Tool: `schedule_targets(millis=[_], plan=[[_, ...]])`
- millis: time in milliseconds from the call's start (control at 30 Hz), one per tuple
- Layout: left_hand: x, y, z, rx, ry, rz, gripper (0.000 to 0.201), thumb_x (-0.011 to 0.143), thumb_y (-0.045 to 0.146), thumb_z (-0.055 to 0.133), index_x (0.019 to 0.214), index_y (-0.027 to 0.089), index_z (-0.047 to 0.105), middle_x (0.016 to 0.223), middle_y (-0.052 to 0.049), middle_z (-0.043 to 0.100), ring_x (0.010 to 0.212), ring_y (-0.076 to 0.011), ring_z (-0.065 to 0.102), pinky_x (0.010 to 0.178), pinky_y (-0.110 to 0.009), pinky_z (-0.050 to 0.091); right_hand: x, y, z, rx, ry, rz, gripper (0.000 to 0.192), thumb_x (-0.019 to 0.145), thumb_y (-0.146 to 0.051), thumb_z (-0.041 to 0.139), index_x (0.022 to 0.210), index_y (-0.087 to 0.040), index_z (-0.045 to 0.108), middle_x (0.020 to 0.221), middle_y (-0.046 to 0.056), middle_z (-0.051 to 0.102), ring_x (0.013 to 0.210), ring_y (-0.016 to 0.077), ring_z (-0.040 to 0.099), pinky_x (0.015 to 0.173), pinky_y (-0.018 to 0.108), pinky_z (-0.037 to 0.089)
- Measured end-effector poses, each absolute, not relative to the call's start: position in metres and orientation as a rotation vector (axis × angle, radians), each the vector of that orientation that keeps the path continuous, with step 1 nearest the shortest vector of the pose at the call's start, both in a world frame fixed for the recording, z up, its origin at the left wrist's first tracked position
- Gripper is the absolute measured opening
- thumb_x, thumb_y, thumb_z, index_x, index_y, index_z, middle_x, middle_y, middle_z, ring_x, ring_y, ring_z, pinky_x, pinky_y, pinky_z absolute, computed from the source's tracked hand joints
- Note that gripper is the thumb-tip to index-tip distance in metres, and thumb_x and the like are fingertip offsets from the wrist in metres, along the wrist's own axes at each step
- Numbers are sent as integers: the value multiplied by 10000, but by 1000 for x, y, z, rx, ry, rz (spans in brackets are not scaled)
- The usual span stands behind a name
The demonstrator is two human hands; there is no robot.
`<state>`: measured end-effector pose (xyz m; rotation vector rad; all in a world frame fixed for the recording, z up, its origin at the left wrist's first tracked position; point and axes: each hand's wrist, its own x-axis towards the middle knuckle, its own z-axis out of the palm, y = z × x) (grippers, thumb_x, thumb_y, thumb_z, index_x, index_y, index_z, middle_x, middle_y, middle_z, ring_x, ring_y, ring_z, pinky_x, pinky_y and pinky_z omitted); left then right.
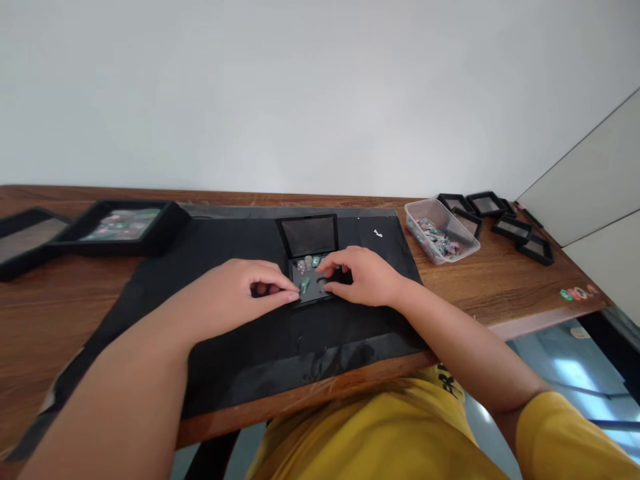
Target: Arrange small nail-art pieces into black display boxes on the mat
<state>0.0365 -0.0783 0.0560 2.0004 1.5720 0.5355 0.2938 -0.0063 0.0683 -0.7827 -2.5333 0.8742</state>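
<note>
A small black hinged case (311, 298) lies on the black mat, its lid (310, 237) with a dark clear window raised at the back. Small green and clear pieces (305, 285) lie on its grey inner surface, with more along the back edge. My left hand (255, 290) is closed in a pinch at the case's front left corner. My right hand (357, 275) hovers over its right part, thumb and fingers curved and apart. Near the right thumb is a small pale piece (321, 285), its kind unclear. The right hand hides part of the case.
A clear plastic tub (443, 230) of small packets stands on the wooden table (480, 287) at right. Beyond it are several black frames (486, 203). Larger black frames (123, 227) lie at left. A white scrap (378, 233) rests on the black mat (240, 367); round stickers (579, 293) are at far right.
</note>
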Motion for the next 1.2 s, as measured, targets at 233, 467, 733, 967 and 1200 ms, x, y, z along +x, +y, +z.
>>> schedule_targets(millis=[233, 467, 733, 967, 1200], plan=[[41, -75, 59, 1924, 1693, 542, 452, 795, 635, 688, 1039, 288, 843, 690, 6, 655, 613, -182, 552, 597, -303, 416, 291, -10, 64, -755, -2546, 821, 308, 888, -93, 770, 1166, -217, 721, 1053, 25, 812, 987, 205, 702, 900, 336, 491], [47, -72, 51, 1923, 1652, 491, 443, 784, 642, 733, 1049, 307, 850, 688, 19, 630, 604, -164, 525, 575, -293, 392, 288, -12, 62, -694, -2577, 725, 250, 924, -119, 730, 1157, -210, 725, 1096, 49, 815, 1027, 218, 719, 963, 366, 500], [47, -73, 49, 1914, 1640, 457, 460, 815, 674, 682, 1027, 292, 823, 665, 21, 593, 592, -164, 504, 557, -300, 374, 282, -13, 60, -628, -2576, 714, 203, 944, -110, 698, 1124, -200, 726, 1111, 64, 819, 1063, 218, 745, 993, 378, 503], [46, -73, 48, 1870, 1657, 458, 500, 791, 709, 686, 1024, 282, 799, 672, 21, 583, 610, -175, 513, 573, -304, 377, 286, -9, 60, -611, -2549, 709, 217, 937, -131, 717, 1144, -196, 723, 1120, 68, 816, 1070, 223, 741, 1000, 381, 497], [50, -73, 52, 1815, 1670, 446, 524, 767, 689, 657, 1029, 254, 783, 681, 28, 544, 635, -184, 502, 616, -313, 371, 305, 4, 82, -548, -2496, 574, 137, 960, -235, 717, 1094, -217, 740, 1113, 66, 813, 1037, 232, 725, 991, 402, 497]])
